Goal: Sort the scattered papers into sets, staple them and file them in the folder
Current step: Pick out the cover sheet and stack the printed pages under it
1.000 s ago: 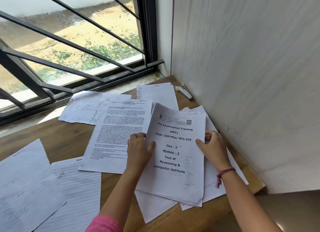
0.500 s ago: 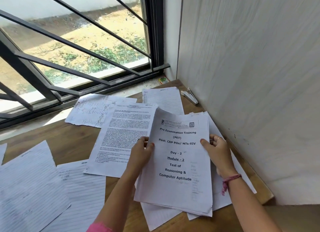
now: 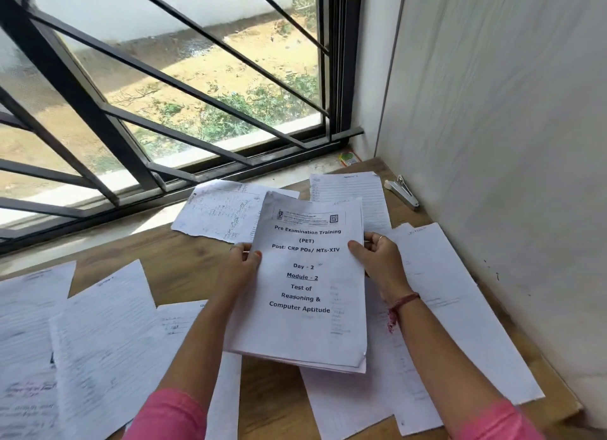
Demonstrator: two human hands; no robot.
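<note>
**deskjockey:** Near edge first: pink sleeves (image 3: 170, 416) at the bottom of the shot, loose lined sheets (image 3: 98, 341) spread over the wooden desk (image 3: 272, 403) down on the left, a couple more plain sheets (image 3: 460, 324) fanned out on the right against the white wall panel (image 3: 509, 144).

**paperclip_99:** And the hands?

**deskjockey:** Both busy. Left hand (image 3: 241, 269) curled round the left edge of the printed stack (image 3: 312, 292), thumb on top. Right hand (image 3: 381, 262) gripped the right edge the same way, thumb on the cover page, ring on one finger, red thread bracelet (image 3: 402, 305) at the wrist. Stack held between the two, tilted up off the desk, near corner hanging above the loose sheets.

**paperclip_99:** Cover readable?

**deskjockey:** Yep. "Pre Examination Training (PET)", "Day - 2", "Module - 2", "Test of Reasoning & Computer Aptitude".

**paperclip_99:** Further back?

**deskjockey:** Handwritten sheet (image 3: 216, 216) behind the stack on the left, partly covered by it. Lined page (image 3: 354, 193) behind on the right. Stapler (image 3: 402, 193) lay in the far right corner just beside the wall, well apart from both hands. Small orange and green item (image 3: 348, 158) on the sill, too tiny to make out. Then the barred window (image 3: 164, 94), grass and dirt outside.
</note>
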